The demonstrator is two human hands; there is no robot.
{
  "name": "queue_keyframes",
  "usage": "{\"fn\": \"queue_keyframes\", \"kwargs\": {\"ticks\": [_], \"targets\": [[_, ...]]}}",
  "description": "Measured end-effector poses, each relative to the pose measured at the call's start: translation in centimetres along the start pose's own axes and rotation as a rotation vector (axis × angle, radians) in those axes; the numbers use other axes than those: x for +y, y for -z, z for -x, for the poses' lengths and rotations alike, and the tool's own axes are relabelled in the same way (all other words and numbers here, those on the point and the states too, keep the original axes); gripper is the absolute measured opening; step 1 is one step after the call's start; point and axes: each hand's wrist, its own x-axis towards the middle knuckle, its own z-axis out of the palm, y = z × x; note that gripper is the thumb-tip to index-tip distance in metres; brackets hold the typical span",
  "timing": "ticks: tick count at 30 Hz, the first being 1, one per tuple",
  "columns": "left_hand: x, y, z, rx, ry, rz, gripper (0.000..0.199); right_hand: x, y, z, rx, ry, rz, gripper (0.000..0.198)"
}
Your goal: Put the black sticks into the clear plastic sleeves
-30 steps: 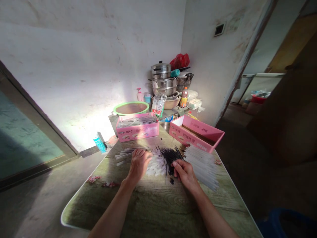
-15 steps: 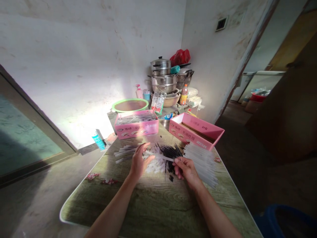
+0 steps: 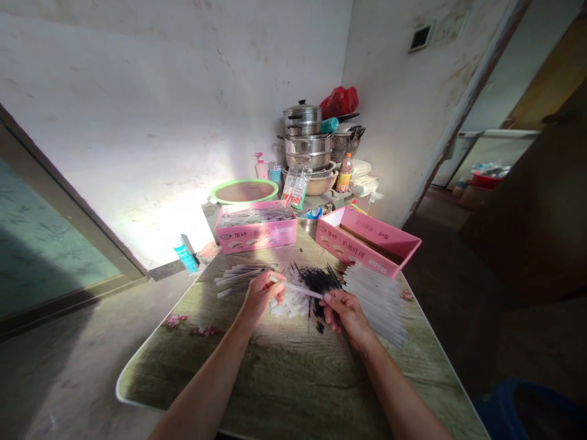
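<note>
A slim whitish tube (image 3: pixel 298 288), like a pen barrel, is stretched between my two hands above the table. My left hand (image 3: pixel 262 296) pinches its left end, thumb and fingers closed. The other end is gripped by my right hand (image 3: pixel 345 311), its fingers curled. Under the tube lies a heap of short white pieces (image 3: pixel 290 304). Thin black sticks (image 3: pixel 321 278) are piled just beyond my right hand. To the right, many clear white tubes (image 3: pixel 373 299) lie side by side. Finished-looking grey-white tubes (image 3: pixel 236 278) lie loosely beyond my left hand.
A pink box (image 3: pixel 257 238) filled with tubes stands at the back of the wood-patterned table (image 3: pixel 293 379). Another pink box (image 3: pixel 367 241) sits to its right, tilted. Behind are stacked pots (image 3: pixel 306 146), a green-rimmed round tray (image 3: pixel 245 200) and a bottle (image 3: pixel 345 172).
My left hand has closed from an open pose onto the tube's left end. My right hand keeps its hold. The whole view has shifted slightly.
</note>
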Motion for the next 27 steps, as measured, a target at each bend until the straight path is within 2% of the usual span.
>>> {"fn": "queue_keyframes", "kwargs": {"ticks": [8,19,27], "targets": [[-0.03,0.66,0.17,-0.012,0.026,0.065,0.016,0.06,0.05,0.0,0.018,0.002,-0.009,0.047],[0.14,0.5,0.34,-0.022,0.062,0.05,0.018,0.28,0.31,-0.08,-0.022,-0.007,0.013,0.046],[0.33,0.4,0.24,-0.009,0.112,0.032,0.022,0.11,0.32,-0.05,0.023,-0.017,0.02,0.046]]}}
